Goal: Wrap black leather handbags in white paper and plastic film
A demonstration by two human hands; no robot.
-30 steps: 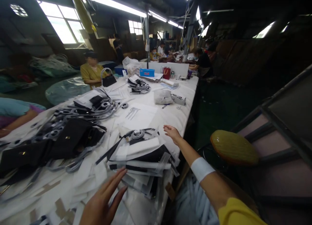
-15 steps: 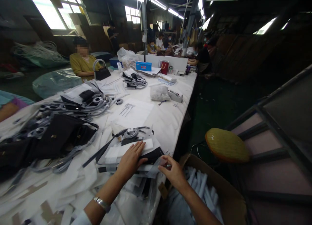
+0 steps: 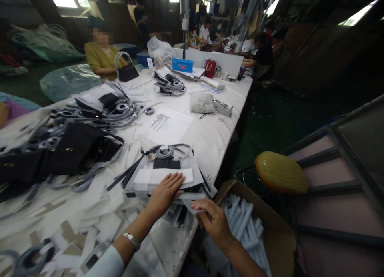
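My left hand (image 3: 166, 193) lies flat, fingers stretched out, on a white padding strip (image 3: 177, 175) on top of a flattened black bag (image 3: 196, 187). Pale wrapping sheet covers much of that bag. A small black piece (image 3: 167, 163) and a coiled, wrapped strap (image 3: 165, 151) rest on its far side. At the near right corner, my right hand (image 3: 214, 219) pinches a translucent plastic sheet (image 3: 195, 207) between thumb and fingers. Part of the sheet is hidden by those fingers.
Black bags (image 3: 76, 153) and wrapped straps are heaped at the left of the white table (image 3: 207, 141). Paper scraps lie nearby. A cardboard box (image 3: 274, 237) of pale rolls (image 3: 244, 221) stands by the right edge, near a yellow stool (image 3: 280, 172). A person (image 3: 105, 57) sits across the table.
My right hand has turned and moved down slightly, keeping its pinch on the plastic. My left hand stays flat and shifts a little right as the view tilts down.
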